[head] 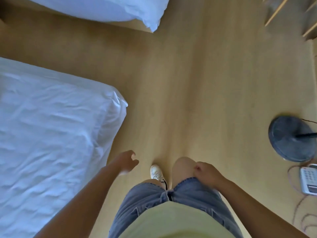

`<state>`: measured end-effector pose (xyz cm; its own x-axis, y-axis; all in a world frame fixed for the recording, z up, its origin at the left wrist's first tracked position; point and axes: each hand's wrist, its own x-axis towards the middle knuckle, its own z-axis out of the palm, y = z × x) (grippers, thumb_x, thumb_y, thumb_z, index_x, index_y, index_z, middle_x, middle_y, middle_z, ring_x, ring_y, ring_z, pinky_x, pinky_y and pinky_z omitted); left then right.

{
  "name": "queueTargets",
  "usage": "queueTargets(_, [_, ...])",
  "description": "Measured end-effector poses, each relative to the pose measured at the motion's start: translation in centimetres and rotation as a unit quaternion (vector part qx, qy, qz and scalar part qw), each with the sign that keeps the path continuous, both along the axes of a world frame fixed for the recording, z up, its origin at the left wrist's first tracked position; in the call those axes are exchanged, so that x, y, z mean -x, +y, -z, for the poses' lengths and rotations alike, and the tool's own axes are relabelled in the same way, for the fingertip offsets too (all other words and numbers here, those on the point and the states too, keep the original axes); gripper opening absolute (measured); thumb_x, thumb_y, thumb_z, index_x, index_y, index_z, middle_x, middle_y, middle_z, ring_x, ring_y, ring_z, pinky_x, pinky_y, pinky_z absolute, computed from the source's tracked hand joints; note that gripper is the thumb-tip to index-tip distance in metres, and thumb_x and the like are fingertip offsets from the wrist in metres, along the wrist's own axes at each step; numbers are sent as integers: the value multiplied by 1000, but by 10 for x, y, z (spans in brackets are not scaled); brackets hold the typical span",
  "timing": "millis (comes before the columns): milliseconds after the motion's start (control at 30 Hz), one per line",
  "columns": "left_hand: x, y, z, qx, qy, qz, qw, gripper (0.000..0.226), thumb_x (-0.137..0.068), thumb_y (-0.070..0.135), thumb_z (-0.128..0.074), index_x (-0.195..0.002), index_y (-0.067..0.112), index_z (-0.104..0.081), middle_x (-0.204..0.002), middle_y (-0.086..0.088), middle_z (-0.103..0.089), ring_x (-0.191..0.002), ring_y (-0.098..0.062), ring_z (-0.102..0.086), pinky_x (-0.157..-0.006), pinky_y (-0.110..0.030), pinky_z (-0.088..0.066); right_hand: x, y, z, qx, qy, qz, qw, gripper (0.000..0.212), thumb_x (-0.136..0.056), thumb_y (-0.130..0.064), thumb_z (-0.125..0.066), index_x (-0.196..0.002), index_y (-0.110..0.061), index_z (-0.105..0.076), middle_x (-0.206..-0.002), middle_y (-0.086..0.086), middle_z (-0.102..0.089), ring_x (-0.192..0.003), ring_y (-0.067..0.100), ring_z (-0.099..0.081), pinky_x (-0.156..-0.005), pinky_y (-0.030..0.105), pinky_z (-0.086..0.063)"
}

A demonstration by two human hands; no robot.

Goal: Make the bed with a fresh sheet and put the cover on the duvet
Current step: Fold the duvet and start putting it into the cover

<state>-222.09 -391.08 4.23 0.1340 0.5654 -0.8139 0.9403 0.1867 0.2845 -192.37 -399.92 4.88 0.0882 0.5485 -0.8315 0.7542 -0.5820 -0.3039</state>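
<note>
- Bedroom from head height, looking straight down onto a pale wood floor [188,83]; whole frame slightly blurred.
- At left, bed [111,133] under a white sheet [42,126]: creased across the top, drawn down over the near corner, a small fold sticking out at the corner's tip.
- Top left, more white bedding [106,9] on a wooden edge, one corner hanging past it; duvet or pillow, impossible to tell. Well apart from the bed, a strip of floor between.
- Left hand [127,159] out over the floor just beside the bed's side, touching neither; fingers loosely curled, thumb apart, nothing in it.
- Right hand [205,170] in front of the right thigh, at the hem of the shorts [188,198]; fingers curled inward, nothing visibly held. Contact with the leg impossible to tell.
- Between the two hands, a white shoe [156,171] on the floor and a bare knee [184,166] raised forward; pale top at the bottom edge.
- At right, a dark round stand [289,140] with a black pole running off the frame.
- Just below the stand, a white phone [308,179], cut by the right edge; thin cable [299,213] looping over the floor beside it.
- Top right, pale wooden furniture legs [276,12], too blurred for more.
</note>
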Motion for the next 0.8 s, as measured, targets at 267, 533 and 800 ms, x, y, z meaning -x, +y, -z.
queueTargets(267, [-10,211,16,23,-28,-133,990,42,-94,39,-51,-130,19,-51,-136,-1,-52,-122,-17,-48,-93,-24,-35,-8,284,7,-17,45,-68,997,11,-93,-18,-46,-92,-18,-56,-91,-4,-58,-84,12,-53,-63,17,-37])
queueTargets(533, [11,371,4,26,-47,-347,936,37,-94,31,-51,-128,15,-52,-134,-4,-53,-116,-18,-52,-93,-23,-37,24,580,-30,-47,23,-196,979,18,-92,-17,-51,-74,-15,-51,-77,-1,-53,-69,13,-46,-59,23,-34])
queueTargets(800, [108,512,22,5,-78,-527,846,11,-91,16,-51,-81,15,-49,-86,-3,-49,-77,-16,-46,-69,-23,-36,198,787,-22,-33,78,-320,944,11,-93,-20,-51,-85,-15,-57,-79,-2,-55,-69,12,-48,-62,23,-36])
